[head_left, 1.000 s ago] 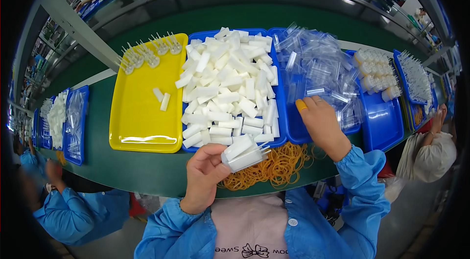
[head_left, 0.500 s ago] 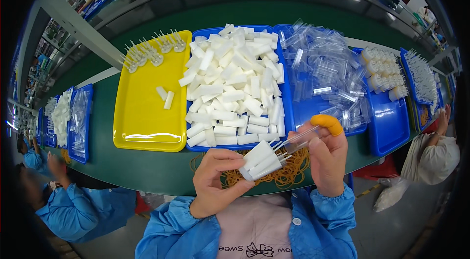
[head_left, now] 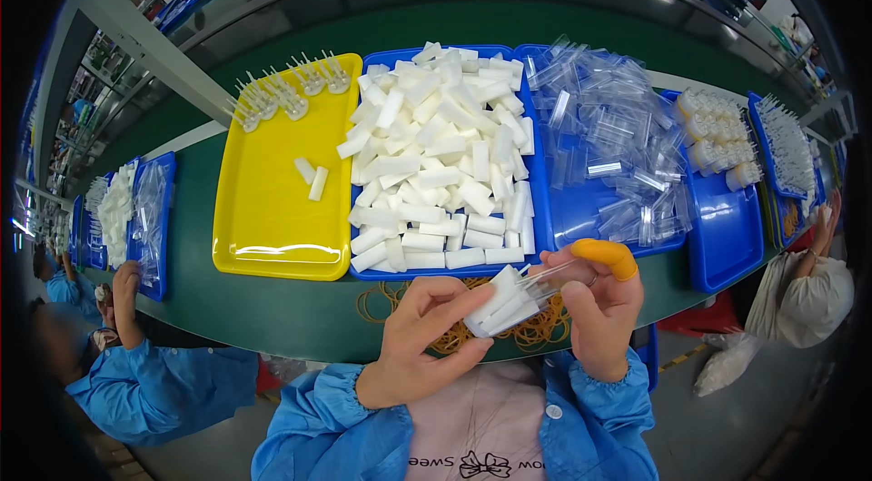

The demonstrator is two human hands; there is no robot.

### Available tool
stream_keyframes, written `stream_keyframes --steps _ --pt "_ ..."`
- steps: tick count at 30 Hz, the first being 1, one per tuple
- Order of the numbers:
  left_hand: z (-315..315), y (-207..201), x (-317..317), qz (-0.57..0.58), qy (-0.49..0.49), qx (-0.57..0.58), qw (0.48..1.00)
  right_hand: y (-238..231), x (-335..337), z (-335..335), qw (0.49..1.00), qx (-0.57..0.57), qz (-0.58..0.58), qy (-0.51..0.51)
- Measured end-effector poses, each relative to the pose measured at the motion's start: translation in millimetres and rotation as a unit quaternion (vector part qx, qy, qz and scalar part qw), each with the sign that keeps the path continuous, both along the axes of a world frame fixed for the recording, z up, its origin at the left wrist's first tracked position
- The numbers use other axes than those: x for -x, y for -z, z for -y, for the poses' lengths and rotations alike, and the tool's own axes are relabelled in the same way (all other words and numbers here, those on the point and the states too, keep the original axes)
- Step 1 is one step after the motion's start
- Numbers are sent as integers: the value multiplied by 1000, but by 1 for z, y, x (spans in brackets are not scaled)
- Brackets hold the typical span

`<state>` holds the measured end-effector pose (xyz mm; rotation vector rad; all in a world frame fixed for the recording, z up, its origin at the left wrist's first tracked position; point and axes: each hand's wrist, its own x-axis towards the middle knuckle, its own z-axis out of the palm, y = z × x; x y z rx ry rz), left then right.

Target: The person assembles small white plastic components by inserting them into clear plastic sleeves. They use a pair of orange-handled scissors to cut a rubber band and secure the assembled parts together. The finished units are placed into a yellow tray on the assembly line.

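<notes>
My left hand pinches a small assembly of white foam blocks with thin rods sticking out of its upper right end. On the right, my right hand wears an orange finger cot on one finger. Its fingers are closed on a transparent plastic tube at the rod ends; how far the rods reach into it is hard to make out. Both hands are close together above a heap of tan rubber bands, in front of the trays.
A yellow tray holds two loose foam blocks and several finished-looking rodded pieces. Beside it, a blue tray is heaped with white foam blocks, another with transparent tubes. A further blue tray carries yellowish-white bundles. Co-workers sit at both sides.
My left hand has brought the foam assembly rightward, closer to my right hand. The tube now shows less beyond the rods. At left, a co-worker's hand has risen toward the trays.
</notes>
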<state>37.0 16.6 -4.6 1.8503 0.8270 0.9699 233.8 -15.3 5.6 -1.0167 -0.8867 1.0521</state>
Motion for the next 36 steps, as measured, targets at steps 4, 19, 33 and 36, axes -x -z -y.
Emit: stream_keyframes --steps 4,19,33,36 --pt "-1 2 2 -12 27 -36 999 2 -7 3 999 -13 -17 -39" --pt "-4 17 1 255 6 244 936 -5 -23 -8 957 -71 281 28" --pt "2 14 6 272 50 259 925 1 5 7 976 -58 208 3" --pt "0 12 4 272 46 300 913 2 3 7 963 -80 256 11"
